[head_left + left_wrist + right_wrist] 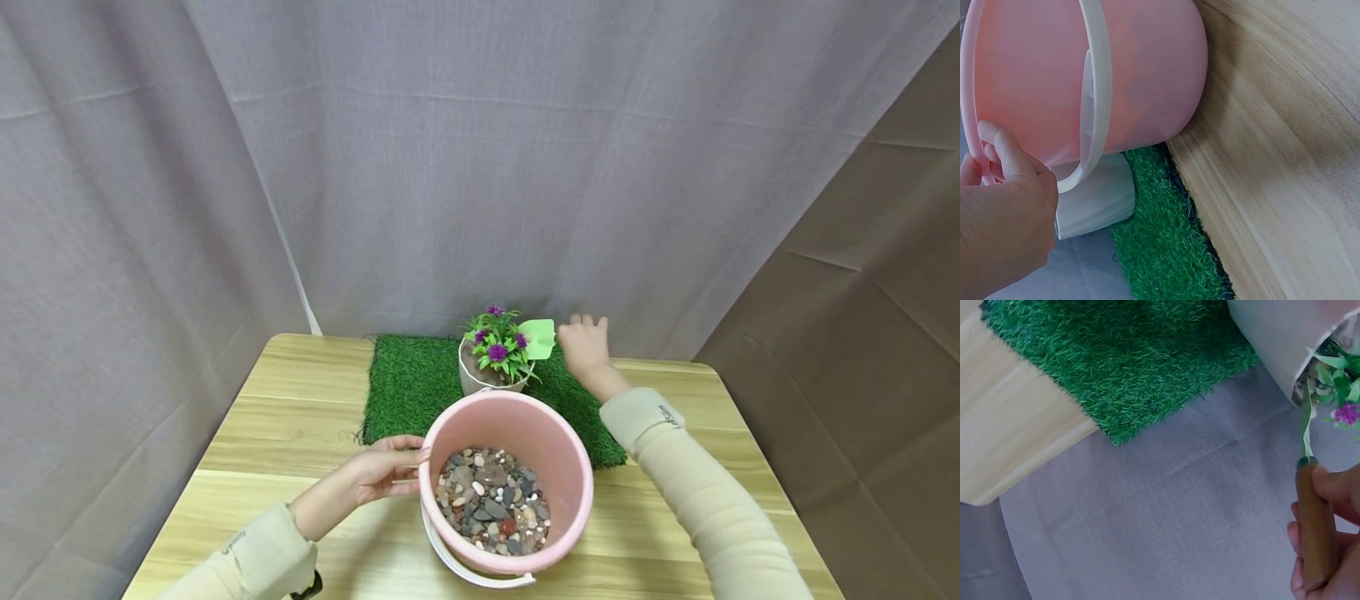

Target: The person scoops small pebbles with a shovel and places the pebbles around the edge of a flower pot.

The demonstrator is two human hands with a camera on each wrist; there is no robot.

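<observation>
A pink bucket [546,433] with a pale handle [1102,81] stands at the front, with mixed pebbles [495,504] over its bottom. My left hand [382,471] grips its rim on the left side, thumb and fingers on either side of the edge in the left wrist view. Behind the bucket is a white pot [471,379] of soil with a purple-flowered plant [498,352]. My right hand [587,346] holds a small garden trowel by its wooden handle [1316,531]. The trowel's light green blade [538,339] is at the pot's right rim, beside the leaves.
Green artificial turf [408,383] lies under the pot on the wooden table [300,417]. A grey curtain [480,167] hangs close behind the table's back edge, and a brown one [847,333] hangs on the right.
</observation>
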